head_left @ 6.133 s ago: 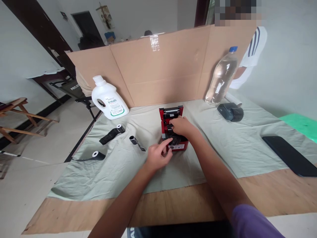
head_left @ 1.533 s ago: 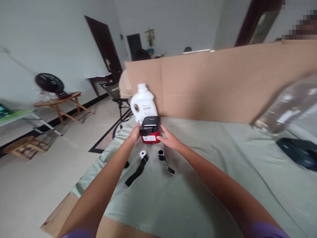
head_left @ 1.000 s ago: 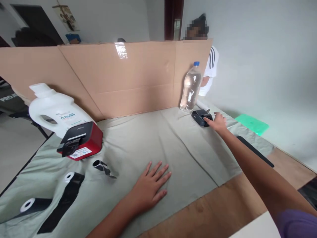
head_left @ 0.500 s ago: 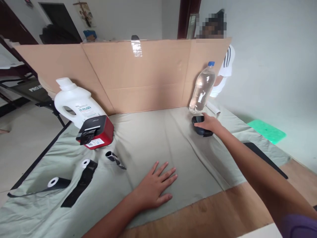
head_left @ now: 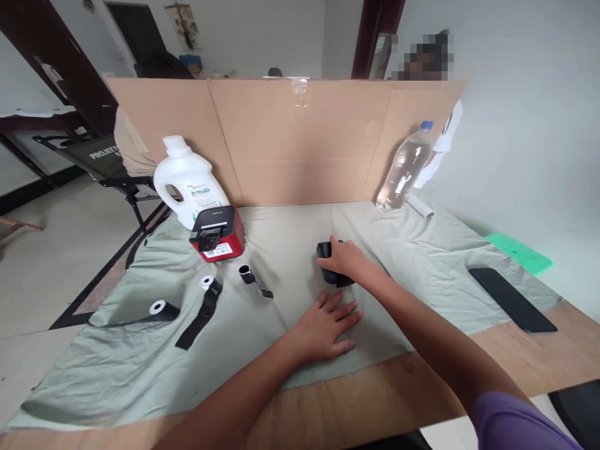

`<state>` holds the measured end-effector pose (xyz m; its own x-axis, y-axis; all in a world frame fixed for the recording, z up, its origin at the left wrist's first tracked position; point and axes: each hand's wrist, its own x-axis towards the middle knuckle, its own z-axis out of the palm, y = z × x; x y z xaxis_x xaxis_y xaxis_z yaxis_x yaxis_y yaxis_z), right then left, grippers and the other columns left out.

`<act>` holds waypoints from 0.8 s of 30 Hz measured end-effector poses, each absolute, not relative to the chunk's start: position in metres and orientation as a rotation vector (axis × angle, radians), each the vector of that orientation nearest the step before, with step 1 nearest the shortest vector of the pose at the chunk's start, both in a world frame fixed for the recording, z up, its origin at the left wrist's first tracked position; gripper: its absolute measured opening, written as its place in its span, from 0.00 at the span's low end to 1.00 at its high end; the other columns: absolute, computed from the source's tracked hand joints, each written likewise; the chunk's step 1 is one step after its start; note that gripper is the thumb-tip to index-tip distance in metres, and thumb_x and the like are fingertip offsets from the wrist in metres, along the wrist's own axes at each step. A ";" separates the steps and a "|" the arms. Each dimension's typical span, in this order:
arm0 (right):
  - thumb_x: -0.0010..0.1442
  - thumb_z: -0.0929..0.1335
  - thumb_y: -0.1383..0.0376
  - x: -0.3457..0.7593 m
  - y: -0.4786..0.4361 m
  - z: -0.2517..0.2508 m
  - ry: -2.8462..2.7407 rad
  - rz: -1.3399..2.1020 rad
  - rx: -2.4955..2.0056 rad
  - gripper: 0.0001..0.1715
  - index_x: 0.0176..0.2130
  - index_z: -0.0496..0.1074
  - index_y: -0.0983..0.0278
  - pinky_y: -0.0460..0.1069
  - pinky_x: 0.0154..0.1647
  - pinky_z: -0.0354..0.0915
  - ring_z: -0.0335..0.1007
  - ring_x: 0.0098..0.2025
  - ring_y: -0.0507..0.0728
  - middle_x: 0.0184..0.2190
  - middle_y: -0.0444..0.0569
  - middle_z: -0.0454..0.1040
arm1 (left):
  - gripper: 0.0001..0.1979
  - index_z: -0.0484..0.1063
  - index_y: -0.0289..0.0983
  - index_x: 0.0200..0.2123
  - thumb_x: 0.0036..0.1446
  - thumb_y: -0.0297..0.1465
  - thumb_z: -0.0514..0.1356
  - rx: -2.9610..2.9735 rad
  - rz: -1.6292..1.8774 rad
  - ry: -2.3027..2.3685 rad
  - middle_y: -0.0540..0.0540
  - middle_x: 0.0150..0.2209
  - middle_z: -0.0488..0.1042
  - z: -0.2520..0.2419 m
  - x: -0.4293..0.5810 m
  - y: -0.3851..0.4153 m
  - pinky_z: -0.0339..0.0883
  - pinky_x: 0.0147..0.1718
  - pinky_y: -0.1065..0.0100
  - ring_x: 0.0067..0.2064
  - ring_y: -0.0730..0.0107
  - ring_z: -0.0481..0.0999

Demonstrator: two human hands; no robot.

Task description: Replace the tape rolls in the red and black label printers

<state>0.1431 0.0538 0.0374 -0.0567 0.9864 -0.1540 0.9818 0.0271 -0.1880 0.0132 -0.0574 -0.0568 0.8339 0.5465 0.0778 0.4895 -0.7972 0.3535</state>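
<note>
My right hand [head_left: 345,259] grips a small black boxy device [head_left: 324,251] from above, near the middle of the cloth; its exact kind is not clear under my fingers. My left hand [head_left: 325,325] lies flat with fingers spread on the grey-green cloth [head_left: 295,234], just in front of the device. To the left stands a red and black label printer [head_left: 218,232] with black film at its slot. Nearer me lie a thin black ribbon tube [head_left: 245,273], a black ribbon roll [head_left: 207,300] partly unrolled, and another black roll [head_left: 165,311].
A cardboard panel [head_left: 304,137] stands across the back. Before it lean a white detergent bottle [head_left: 192,181] and a clear water bottle [head_left: 405,169], beside a white paper roll [head_left: 420,205]. A black phone [head_left: 513,300] lies at right. A person [head_left: 452,128] is behind the panel.
My right hand has brought the black device from beside the water bottle leftward and nearer to me. My left hand stays flat on the cloth. The camera view has shifted.
</note>
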 end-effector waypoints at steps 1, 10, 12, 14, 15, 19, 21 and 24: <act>0.56 0.69 0.46 0.144 0.054 0.032 -2.215 0.385 -2.148 0.37 0.56 0.67 0.65 0.61 0.43 0.68 0.71 0.53 0.76 0.44 0.66 0.76 | 0.33 0.51 0.47 0.72 0.68 0.51 0.48 2.690 0.265 0.785 0.50 0.73 0.52 -0.056 0.013 -0.058 0.36 0.71 0.41 0.75 0.48 0.45; 0.50 0.69 0.32 0.185 0.086 0.000 -2.019 0.605 -1.861 0.59 0.68 0.58 0.61 0.66 0.59 0.60 0.66 0.61 0.77 0.58 0.68 0.70 | 0.33 0.52 0.46 0.72 0.69 0.50 0.48 2.683 0.269 0.761 0.49 0.73 0.52 -0.051 0.011 -0.058 0.36 0.71 0.43 0.75 0.50 0.44; 0.56 0.65 0.33 0.192 0.094 -0.004 -1.956 0.729 -1.723 0.52 0.66 0.61 0.61 0.65 0.62 0.58 0.65 0.62 0.73 0.60 0.65 0.69 | 0.34 0.52 0.45 0.72 0.68 0.50 0.50 2.665 0.265 0.736 0.47 0.73 0.51 -0.051 0.012 -0.058 0.35 0.71 0.41 0.75 0.48 0.44; 0.62 0.60 0.37 0.196 0.098 -0.013 -1.860 0.859 -1.519 0.43 0.61 0.66 0.63 0.61 0.64 0.58 0.68 0.61 0.66 0.57 0.60 0.73 | 0.33 0.59 0.44 0.69 0.65 0.48 0.55 2.584 0.311 0.717 0.46 0.72 0.56 -0.050 0.011 -0.056 0.38 0.71 0.42 0.73 0.47 0.50; 0.64 0.59 0.39 0.198 0.099 -0.020 -1.788 0.910 -1.426 0.40 0.58 0.69 0.64 0.60 0.64 0.59 0.69 0.59 0.63 0.54 0.57 0.75 | 0.28 0.66 0.43 0.65 0.65 0.46 0.57 2.497 0.364 0.744 0.45 0.69 0.63 -0.049 0.011 -0.053 0.43 0.70 0.44 0.71 0.49 0.58; 0.65 0.56 0.39 0.202 0.099 -0.050 -1.477 1.010 -1.228 0.38 0.54 0.70 0.62 0.58 0.62 0.63 0.73 0.53 0.61 0.48 0.53 0.79 | 0.20 0.78 0.38 0.48 0.69 0.36 0.48 1.831 0.729 1.167 0.42 0.43 0.82 -0.036 0.009 -0.021 0.74 0.45 0.62 0.39 0.65 0.81; 0.64 0.56 0.37 0.204 0.099 -0.060 -1.383 1.042 -1.165 0.38 0.55 0.69 0.61 0.58 0.61 0.64 0.74 0.54 0.61 0.50 0.54 0.79 | 0.20 0.75 0.35 0.54 0.68 0.33 0.48 1.590 0.884 1.361 0.42 0.42 0.80 -0.031 0.009 0.003 0.73 0.35 0.68 0.32 0.70 0.78; 0.63 0.56 0.36 0.205 0.101 -0.065 -1.320 1.090 -1.103 0.40 0.58 0.66 0.60 0.59 0.59 0.67 0.74 0.55 0.62 0.55 0.56 0.76 | 0.22 0.73 0.35 0.58 0.62 0.27 0.54 1.617 0.968 1.515 0.44 0.41 0.80 -0.034 0.011 0.029 0.72 0.41 0.69 0.35 0.71 0.77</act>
